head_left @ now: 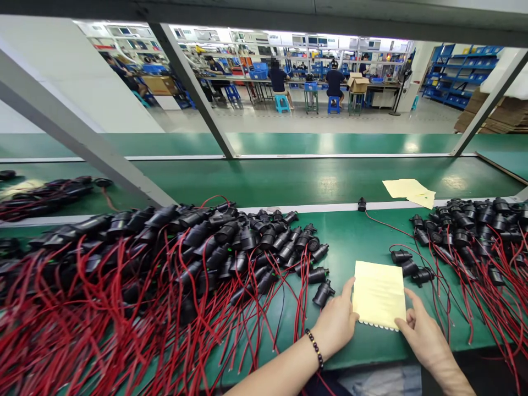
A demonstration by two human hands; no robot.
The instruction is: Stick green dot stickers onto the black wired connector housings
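Note:
A pale yellow sheet of paper (pixel 379 292) is between my two hands, just above or on the green table; which of the two I cannot tell. White scallops show along its lower edge. My left hand (pixel 336 322), with a beaded bracelet on the wrist, grips the left side, thumb at the lower corner and index finger along the edge. On the opposite side, my right hand (pixel 421 330) has its thumb on the lower right corner and its index finger by the edge. Black cylindrical sockets with red wires (pixel 324 293) lie left of my left hand.
A large heap of wired black sockets (pixel 198 258) covers the left side; a smaller heap (pixel 466 225) lies at right. One socket (pixel 362 204) sits on the white strip. Loose yellow papers (pixel 406 188) rest farther back. Frame posts (pixel 193 91) rise beyond. People sit in the background.

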